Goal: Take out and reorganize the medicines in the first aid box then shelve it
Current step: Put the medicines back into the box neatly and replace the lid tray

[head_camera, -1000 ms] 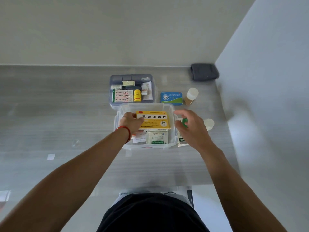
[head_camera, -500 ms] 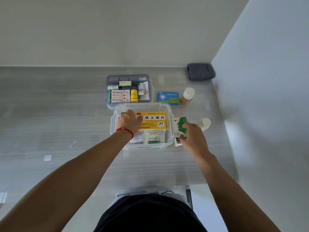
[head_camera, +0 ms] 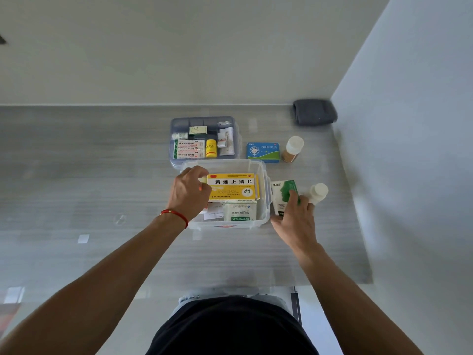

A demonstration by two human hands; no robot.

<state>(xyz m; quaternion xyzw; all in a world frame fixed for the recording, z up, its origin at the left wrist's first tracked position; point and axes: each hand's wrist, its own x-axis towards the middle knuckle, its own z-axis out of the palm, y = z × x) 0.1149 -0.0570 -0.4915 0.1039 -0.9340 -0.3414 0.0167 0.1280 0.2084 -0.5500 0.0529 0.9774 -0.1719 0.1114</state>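
The clear plastic first aid box (head_camera: 225, 164) stands open on the grey table. Inside lie a yellow medicine box (head_camera: 234, 188), a white and green packet (head_camera: 240, 211) and paper leaflets (head_camera: 214, 211). My left hand (head_camera: 190, 193) reaches into the box, its curled fingers gripping the yellow box's left end. Just right of the clear box a green and white medicine box (head_camera: 281, 194) lies on the table. My right hand (head_camera: 294, 221) holds its near end, fingers on top and thumb at the side.
Behind the clear box sits a grey compartment tray (head_camera: 176, 124) with several small medicines. To the right are a blue tablet box (head_camera: 263, 152), a brown bottle (head_camera: 293, 149) and a white bottle (head_camera: 317, 193). A folded grey cloth (head_camera: 314, 111) lies against the right wall.
My right hand has lowered the green and white box from above the clear box to the table on its right. My left hand has stayed at the yellow box's left end.
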